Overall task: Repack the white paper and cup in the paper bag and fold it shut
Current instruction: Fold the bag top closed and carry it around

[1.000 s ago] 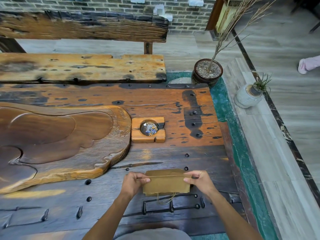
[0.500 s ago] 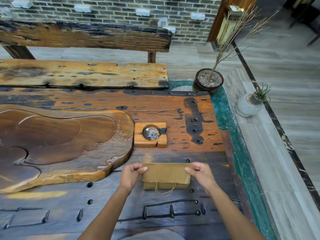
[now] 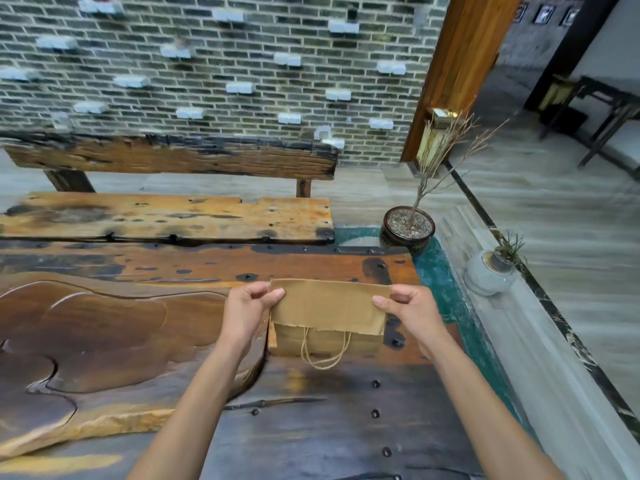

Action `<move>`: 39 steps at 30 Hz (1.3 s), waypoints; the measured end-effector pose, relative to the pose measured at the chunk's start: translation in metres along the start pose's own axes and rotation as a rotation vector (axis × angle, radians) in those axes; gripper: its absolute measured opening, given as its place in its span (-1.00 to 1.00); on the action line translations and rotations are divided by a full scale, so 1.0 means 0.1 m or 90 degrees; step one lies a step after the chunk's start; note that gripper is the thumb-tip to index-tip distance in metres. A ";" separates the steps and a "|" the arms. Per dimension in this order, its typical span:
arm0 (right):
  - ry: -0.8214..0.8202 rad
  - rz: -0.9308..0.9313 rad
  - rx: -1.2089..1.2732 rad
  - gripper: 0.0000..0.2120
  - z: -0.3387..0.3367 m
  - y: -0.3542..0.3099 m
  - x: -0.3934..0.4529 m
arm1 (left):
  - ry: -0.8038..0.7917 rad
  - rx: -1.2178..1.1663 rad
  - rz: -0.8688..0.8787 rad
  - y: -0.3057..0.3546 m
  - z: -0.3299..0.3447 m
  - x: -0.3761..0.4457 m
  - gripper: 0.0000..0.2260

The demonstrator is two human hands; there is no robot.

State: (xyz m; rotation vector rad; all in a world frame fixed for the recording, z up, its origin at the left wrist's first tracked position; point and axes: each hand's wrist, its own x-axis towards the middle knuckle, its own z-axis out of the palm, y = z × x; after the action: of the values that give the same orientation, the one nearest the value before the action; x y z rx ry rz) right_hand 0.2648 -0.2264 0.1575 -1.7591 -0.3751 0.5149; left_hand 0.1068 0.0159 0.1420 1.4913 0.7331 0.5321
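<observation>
Above the table (image 3: 311, 427), the bag (image 3: 327, 317) is being held with its long axis running left to right, the folded flap facing the person. Its upper corners are being pinched between thumb and fingers, the left hand (image 3: 247, 306) and right hand (image 3: 412, 310) equally near. Paper and cup are not being seen.

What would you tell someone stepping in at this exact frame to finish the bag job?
Left hand: pinching the left end of the paper bag top flap.
Right hand: pinching the right end.
Bag: at the table's right end, flap folded over toward the person, twine handles hanging out below it.
White paper and cup: not visible, presumably already inside.
Done: top folded over.
Left: probably press the fold flat and let go.
</observation>
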 end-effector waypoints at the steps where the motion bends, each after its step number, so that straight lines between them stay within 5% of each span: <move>1: 0.002 -0.028 -0.002 -0.75 -0.02 -0.14 0.03 | 0.008 -0.009 0.006 0.12 -0.02 0.06 -0.79; 5: 0.039 -0.128 0.010 -0.77 -0.10 -0.68 0.12 | -0.036 -0.063 0.060 0.66 -0.06 0.14 -0.94; 18: 0.051 -0.416 0.149 -0.79 -0.12 -1.99 -0.10 | -0.075 -0.107 0.332 2.02 -0.41 0.02 -0.71; 30: -0.144 -0.465 0.194 -0.84 0.60 -2.48 -0.41 | 0.103 -0.112 0.344 2.21 -1.31 -0.72 -0.87; 39: -0.319 -0.450 0.193 -0.86 1.93 -2.78 -0.67 | 0.304 -0.061 0.349 2.08 -2.54 -1.53 -0.85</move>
State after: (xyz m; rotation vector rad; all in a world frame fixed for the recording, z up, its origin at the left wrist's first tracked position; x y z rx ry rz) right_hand 0.1113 -0.0336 0.3989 -1.0841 -1.1548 0.4556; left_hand -0.1556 0.0877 0.3813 1.4859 0.6394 1.3543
